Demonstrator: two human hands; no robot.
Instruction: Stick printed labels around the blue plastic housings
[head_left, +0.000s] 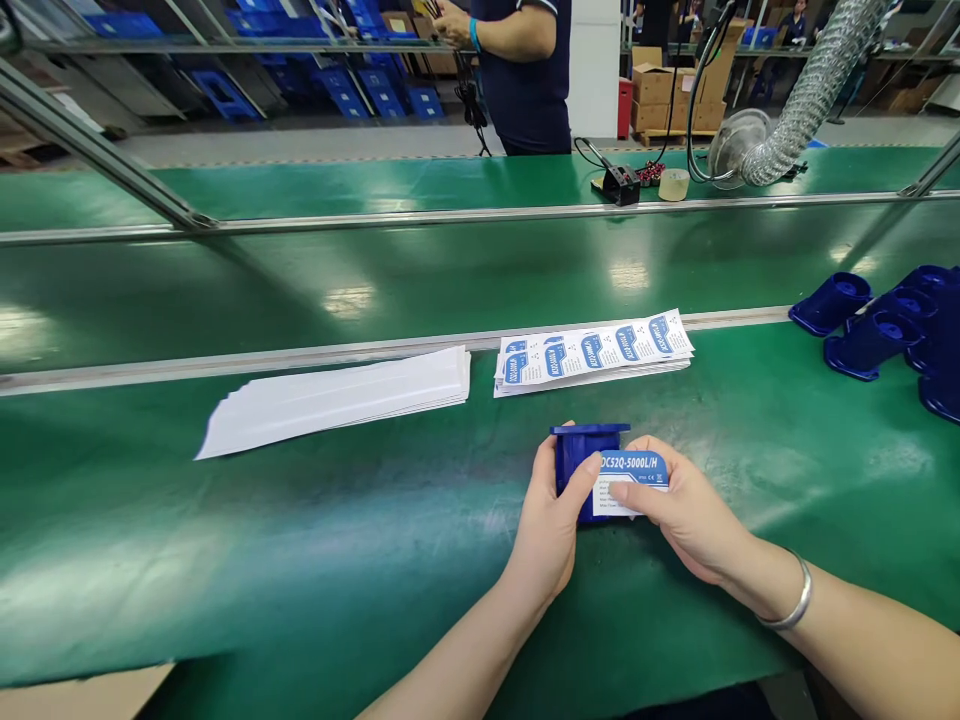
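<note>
My left hand [553, 505] is wrapped round a dark blue plastic housing [576, 450], its flanged end facing away from me. A blue and white label [634, 464] printed "DC52Q-5000L/H" lies over the housing's right side. Its right part is pinched by my right hand [675, 495], thumb on the face of the label; the fingers behind it are hidden. The left thumb touches the label's left edge. How much of the label is against the housing I cannot tell. Beyond the hands lies a stack of printed label sheets [596, 352].
White paper strips [337, 395] lie left of the label sheets. Several blue housings [874, 340] stand at the right. A metal rail [375, 350] crosses the green bench. Further back are a soldering iron stand [619, 185], a tape roll [673, 184], a flexible duct [814, 95] and a person [525, 75].
</note>
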